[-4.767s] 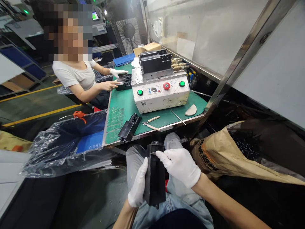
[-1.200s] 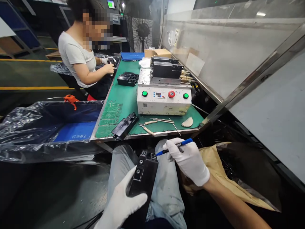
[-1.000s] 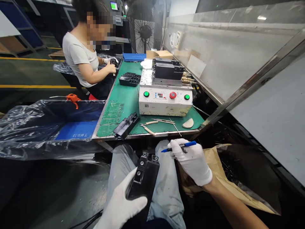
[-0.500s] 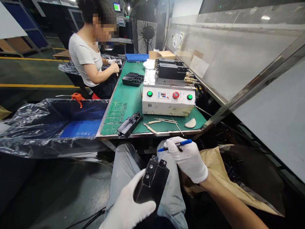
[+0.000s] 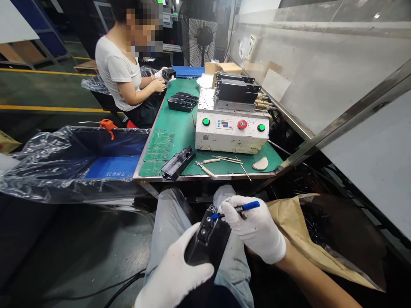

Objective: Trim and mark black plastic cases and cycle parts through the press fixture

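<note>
In a white glove, my left hand [image 5: 180, 267] grips a long black plastic housing [image 5: 210, 241], held tilted above my lap. Small round metal fittings show on the far end of the housing. My right hand [image 5: 257, 226], gloved as well, pinches a blue marker pen [image 5: 245, 207]. The pen's tip is at one of those fittings; whether it touches cannot be made out. A similar black housing [image 5: 178, 163] lies on the near edge of the green table [image 5: 157, 147].
A white machine [image 5: 231, 137] with green and red buttons carries black housings. Cutting pliers [image 5: 208, 167], tweezers [image 5: 229, 159] and a pale half-round piece [image 5: 260, 163] lie before it. A plastic-lined blue bin [image 5: 112, 167] stands left; a co-worker [image 5: 120, 72] sits beyond, handling a black part.
My right hand has brought the pen down and left onto the housing's far end. The co-worker has raised a black part. The whole view has shifted slightly.
</note>
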{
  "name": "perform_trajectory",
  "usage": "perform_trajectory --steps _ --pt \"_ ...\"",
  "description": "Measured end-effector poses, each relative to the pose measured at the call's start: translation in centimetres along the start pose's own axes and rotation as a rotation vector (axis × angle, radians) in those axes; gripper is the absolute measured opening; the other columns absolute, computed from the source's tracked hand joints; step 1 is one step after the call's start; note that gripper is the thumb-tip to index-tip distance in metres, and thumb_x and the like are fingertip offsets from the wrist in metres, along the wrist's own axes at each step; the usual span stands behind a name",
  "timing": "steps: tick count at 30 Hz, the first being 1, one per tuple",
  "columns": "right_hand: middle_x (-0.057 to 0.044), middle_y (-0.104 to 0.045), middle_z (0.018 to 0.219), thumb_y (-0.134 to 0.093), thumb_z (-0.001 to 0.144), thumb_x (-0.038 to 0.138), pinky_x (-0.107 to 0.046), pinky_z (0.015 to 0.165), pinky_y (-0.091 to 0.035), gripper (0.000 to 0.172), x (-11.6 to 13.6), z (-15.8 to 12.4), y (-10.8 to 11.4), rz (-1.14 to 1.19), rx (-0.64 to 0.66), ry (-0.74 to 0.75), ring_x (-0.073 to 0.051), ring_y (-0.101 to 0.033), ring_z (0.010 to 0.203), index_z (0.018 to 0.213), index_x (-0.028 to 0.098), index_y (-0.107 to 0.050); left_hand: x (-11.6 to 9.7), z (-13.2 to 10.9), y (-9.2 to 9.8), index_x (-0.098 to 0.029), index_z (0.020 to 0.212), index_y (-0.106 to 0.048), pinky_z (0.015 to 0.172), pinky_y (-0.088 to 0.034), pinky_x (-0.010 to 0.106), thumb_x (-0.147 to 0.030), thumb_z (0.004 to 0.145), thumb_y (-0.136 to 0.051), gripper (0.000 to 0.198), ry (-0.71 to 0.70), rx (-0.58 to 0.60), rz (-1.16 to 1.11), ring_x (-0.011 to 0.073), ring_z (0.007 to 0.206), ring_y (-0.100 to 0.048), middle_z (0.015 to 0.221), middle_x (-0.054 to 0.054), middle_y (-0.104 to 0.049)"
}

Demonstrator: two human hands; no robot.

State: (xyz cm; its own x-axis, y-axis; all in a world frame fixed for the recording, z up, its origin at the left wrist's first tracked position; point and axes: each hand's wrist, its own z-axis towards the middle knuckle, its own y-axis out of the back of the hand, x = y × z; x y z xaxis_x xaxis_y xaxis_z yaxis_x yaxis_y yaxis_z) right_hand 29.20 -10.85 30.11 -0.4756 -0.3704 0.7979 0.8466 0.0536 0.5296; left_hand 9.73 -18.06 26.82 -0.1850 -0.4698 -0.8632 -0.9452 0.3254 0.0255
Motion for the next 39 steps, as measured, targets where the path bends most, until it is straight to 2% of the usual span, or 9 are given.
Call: perform_trajectory --steps 3,7,13,21,26,29,31,36,39 --pt "-0.002 -0.072 0.063 -0.06 0.098 0.029 -0.022 0.054 -0.053 0.031 0.3 -0.1 0.3 -0.013 -0.004 0.029 -0.014 -0.067 0.055 0.069 0.02 -0.069 -0.2 0.0 0.0 -0.026 0.139 -0.058 0.095 -0.054 0.033 -0.011 0.067 -0.063 0.074 -0.008 0.007 -0.033 0.0243 0.111 -0.068 0.124 -0.001 -0.074" --pt "0.0 -0.074 0.066 -0.066 0.094 0.026 -0.018 0.054 -0.054 0.024 0.9 -0.9 0.2 0.135 0.004 -0.026 -0.013 -0.069 0.056 0.071 0.021 -0.072 0.1 0.2 0.1 -0.025 0.143 -0.055 0.097 -0.055 0.034 -0.013 0.07 -0.064 0.075 -0.036 -0.004 -0.052 0.0263 0.12 -0.066 0.125 0.001 -0.075" --pt "0.002 -0.077 0.072 -0.07 0.09 0.019 -0.016 0.063 -0.057 0.014 0.7 -1.9 -1.1 0.198 0.044 -0.03 -0.011 -0.073 0.063 0.076 0.021 -0.073 -0.3 0.4 0.3 -0.024 0.144 -0.054 0.109 -0.05 0.034 -0.014 0.074 -0.065 0.072 -0.054 -0.028 -0.042 0.024 0.128 -0.064 0.145 0.004 -0.067" --pt "-0.002 -0.076 0.076 -0.065 0.096 0.023 -0.023 0.063 -0.059 0.021 -0.6 -1.8 -1.9 0.014 0.026 0.121 -0.014 -0.072 0.066 0.074 0.021 -0.066 -0.1 0.5 0.2 -0.025 0.15 -0.051 0.12 -0.042 0.038 -0.023 0.081 -0.066 0.07 -0.075 -0.041 -0.019 0.0266 0.142 -0.054 0.153 0.005 -0.061" --pt "-0.002 -0.077 0.081 -0.07 0.09 0.011 -0.026 0.068 -0.06 0.011 -0.4 -2.5 -1.0 -0.084 -0.06 0.38 -0.016 -0.074 0.071 0.094 0.021 -0.071 0.4 1.5 0.5 -0.021 0.146 -0.053 0.119 -0.044 0.041 -0.027 0.081 -0.069 0.067 -0.087 -0.062 -0.087 0.029 0.14 -0.056 0.151 0.009 -0.063" --pt "-0.001 -0.079 0.09 -0.07 0.088 0.004 -0.026 0.07 -0.06 0.034 0.6 -3.9 -0.6 -0.064 -0.118 0.363 -0.015 -0.075 0.075 0.115 0.024 -0.071 0.4 3.1 1.0 -0.02 0.144 -0.055 0.116 -0.047 0.041 -0.037 0.084 -0.073 0.065 -0.102 -0.183 -0.155 0.0291 0.133 -0.061 0.144 0.01 -0.068" --pt "-0.001 -0.08 0.092 -0.065 0.089 0.003 -0.027 0.07 -0.061 0.039 1.2 -5.3 -1.0 0.005 -0.112 0.287 -0.015 -0.076 0.077 0.12 0.026 -0.07 0.2 4.3 1.5 -0.019 0.141 -0.057 0.111 -0.051 0.042 -0.043 0.084 -0.074 0.064 -0.123 -0.297 -0.219 0.0295 0.126 -0.065 0.137 0.01 -0.072" --pt "-0.004 -0.08 0.091 -0.061 0.086 0.002 -0.033 0.067 -0.063 0.043 1.3 -8.2 -4.5 0.043 -0.1 0.273 -0.02 -0.077 0.076 0.123 0.023 -0.068 -0.3 6.4 2.5 -0.025 0.136 -0.059 0.1 -0.057 0.038 -0.049 0.084 -0.078 0.06 -0.219 -0.421 -0.359 0.0266 0.115 -0.071 0.128 0.007 -0.074" --pt "-0.006 -0.081 0.098 -0.06 0.086 -0.001 -0.034 0.072 -0.064 0.049 0.7 -8.6 -6.6 0.049 -0.089 0.305 -0.021 -0.078 0.082 0.129 0.022 -0.065 -0.5 6.8 2.6 -0.025 0.135 -0.061 0.102 -0.056 0.038 -0.048 0.084 -0.079 0.059 -0.25 -0.452 -0.351 0.0259 0.114 -0.071 0.128 0.007 -0.075"
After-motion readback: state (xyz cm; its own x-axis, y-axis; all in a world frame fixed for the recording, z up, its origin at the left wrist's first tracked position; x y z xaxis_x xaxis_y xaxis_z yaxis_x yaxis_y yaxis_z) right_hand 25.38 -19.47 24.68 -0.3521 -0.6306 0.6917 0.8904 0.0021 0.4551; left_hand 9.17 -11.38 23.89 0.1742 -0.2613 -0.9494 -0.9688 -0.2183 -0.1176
